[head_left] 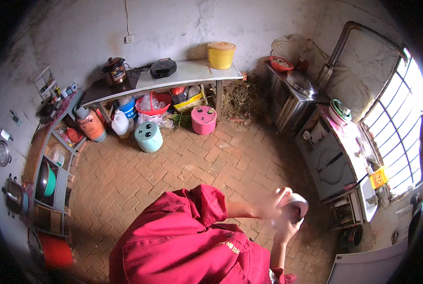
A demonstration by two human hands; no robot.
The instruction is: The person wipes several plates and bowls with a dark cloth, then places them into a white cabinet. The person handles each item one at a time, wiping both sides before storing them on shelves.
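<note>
A whitish bowl [301, 199] with a dark inside is held between both hands, tilted so its opening faces partly sideways. At its upper left edge my left hand [278, 202] grips it, the fingers curled near the rim. Lower down, my right hand [290, 227] holds the bowl from below, thumb against the rim. What is inside cannot be made out, and the area around the left hand is blurred. A red garment sleeve [209, 206] covers my left upper arm; both forearms are bare.
Brick floor [183, 170] surrounds me. To the right, a counter [342, 149] runs under the barred window, beside a metal stove [291, 103]. A pink stool [204, 120] and a light-blue stool [148, 137] stand before the long table [183, 76]. Shelving [60, 188] lines the left.
</note>
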